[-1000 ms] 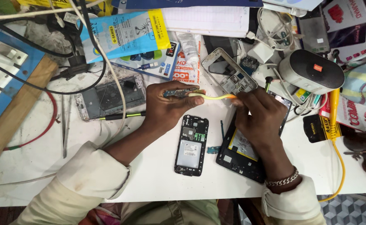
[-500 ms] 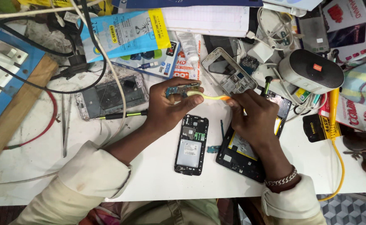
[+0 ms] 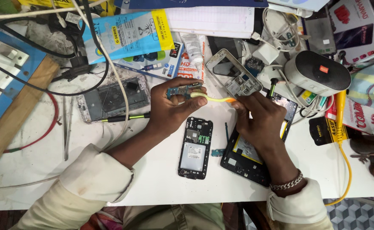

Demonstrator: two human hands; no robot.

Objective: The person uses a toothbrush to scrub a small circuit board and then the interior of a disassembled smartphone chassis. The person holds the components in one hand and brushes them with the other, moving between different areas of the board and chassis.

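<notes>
The left hand (image 3: pixel 172 108) pinches a small blue-green circuit board (image 3: pixel 183 90) between thumb and fingers, lifted off the white tabletop (image 3: pixel 153 170) just above the opened black phone body (image 3: pixel 195 148) that lies back-up with its grey battery plate showing. The right hand (image 3: pixel 261 119) grips the orange end of a thin yellow-green toothbrush (image 3: pixel 212 98), fingers pressed together around the handle; the brush lies across to the left hand, its far end touching the board's lower edge.

Beneath the right hand, to the right of the phone body, rests a dark open tablet shell (image 3: pixel 248 157), with a tiny blue connector part (image 3: pixel 216 152) between the two. Above the phone body, beyond the hands, sits a silver phone frame (image 3: pixel 231 76). To the left of the phone body lies a cracked grey phone panel (image 3: pixel 112 100), with a black-and-green screwdriver (image 3: pixel 125 118) along its lower edge and metal tweezers (image 3: pixel 66 127) further left. A grey cylindrical speaker (image 3: pixel 319 73) stands well to the upper right.
</notes>
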